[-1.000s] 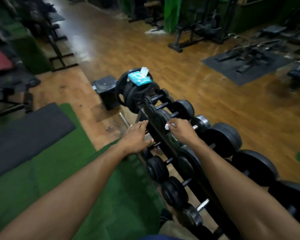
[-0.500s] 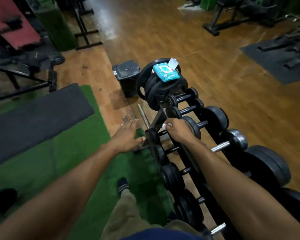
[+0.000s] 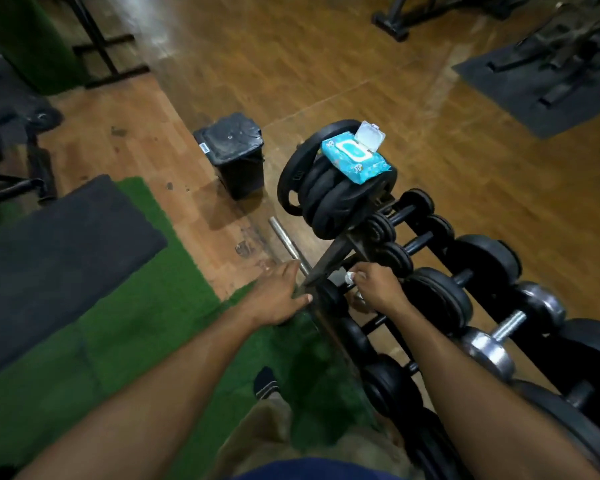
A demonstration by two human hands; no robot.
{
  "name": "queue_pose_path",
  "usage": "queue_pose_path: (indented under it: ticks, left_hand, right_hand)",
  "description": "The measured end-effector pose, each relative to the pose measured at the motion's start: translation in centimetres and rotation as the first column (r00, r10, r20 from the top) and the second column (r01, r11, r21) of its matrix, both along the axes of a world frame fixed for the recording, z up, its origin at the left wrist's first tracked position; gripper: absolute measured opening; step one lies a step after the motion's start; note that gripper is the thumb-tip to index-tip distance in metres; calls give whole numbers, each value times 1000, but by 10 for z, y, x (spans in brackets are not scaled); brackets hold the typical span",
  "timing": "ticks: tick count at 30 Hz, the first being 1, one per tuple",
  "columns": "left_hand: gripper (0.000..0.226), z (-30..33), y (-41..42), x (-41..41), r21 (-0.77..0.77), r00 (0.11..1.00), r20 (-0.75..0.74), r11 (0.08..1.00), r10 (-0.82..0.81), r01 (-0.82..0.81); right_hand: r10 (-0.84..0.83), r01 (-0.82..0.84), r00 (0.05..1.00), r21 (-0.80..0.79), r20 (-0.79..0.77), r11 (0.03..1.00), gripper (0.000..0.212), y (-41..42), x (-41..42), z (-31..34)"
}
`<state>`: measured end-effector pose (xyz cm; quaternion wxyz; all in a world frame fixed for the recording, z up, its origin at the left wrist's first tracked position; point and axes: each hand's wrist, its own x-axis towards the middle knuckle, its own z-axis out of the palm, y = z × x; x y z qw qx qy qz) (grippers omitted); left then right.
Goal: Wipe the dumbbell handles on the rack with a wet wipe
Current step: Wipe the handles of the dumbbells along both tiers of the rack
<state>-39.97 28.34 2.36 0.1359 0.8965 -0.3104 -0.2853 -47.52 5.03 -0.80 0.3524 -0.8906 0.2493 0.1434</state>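
A black dumbbell rack [image 3: 329, 258] runs from the middle to the lower right, loaded with several black and chrome dumbbells [image 3: 499, 341]. My right hand [image 3: 378, 289] is closed around a white wet wipe [image 3: 350, 277] and wrapped over a dumbbell handle on the lower tier near the rack's far end. The handle itself is mostly hidden under the hand. My left hand [image 3: 279, 296] rests flat with fingers spread against the rack's end frame, holding nothing. A blue wet-wipe pack [image 3: 355, 159] with its white lid flipped up lies on stacked weight plates [image 3: 326, 199].
A small black bin [image 3: 234, 154] stands on the wooden floor left of the plates. A chrome bar [image 3: 286, 242] lies on the floor by the rack's end. Green turf [image 3: 153, 323] and a dark mat [image 3: 56, 244] cover the left. Gym machines stand at the back.
The view has tilted down and closer to the rack. My right hand with the wipe has shifted to a lower-tier handle near the rack's far end; my left hand stays on the frame.
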Motion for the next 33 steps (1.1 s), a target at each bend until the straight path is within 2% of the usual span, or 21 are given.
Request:
queue_pose_path:
  ticks: [5, 10, 17, 21, 25, 33]
  left_hand:
    - [88, -18, -3, 39, 37, 990, -71, 991, -122, 125]
    - [87, -30, -21, 62, 70, 969, -168, 979, -180, 194]
    - [84, -36, -58, 86, 68, 959, -195, 973, -203, 220]
    - [74, -40, -77, 100, 46, 947, -225, 968, -230, 246]
    - [81, -54, -93, 116, 59, 906, -278, 936, -319, 348]
    - [81, -119, -102, 155, 52, 777, -409, 838, -478, 543]
  right_hand:
    - [-148, 150, 988, 34, -40, 988, 22, 6, 3, -17]
    - [-212, 219, 974, 98, -79, 971, 19, 0, 3, -33]
    - [-302, 307, 951, 102, -62, 946, 12, -23, 21, -60]
    - [-360, 362, 932, 94, -32, 928, 15, -27, 24, -52]
    - [-475, 476, 879, 118, -36, 871, 13, -26, 23, -49]
    - [-681, 686, 727, 113, -84, 718, 13, 21, 19, -81]
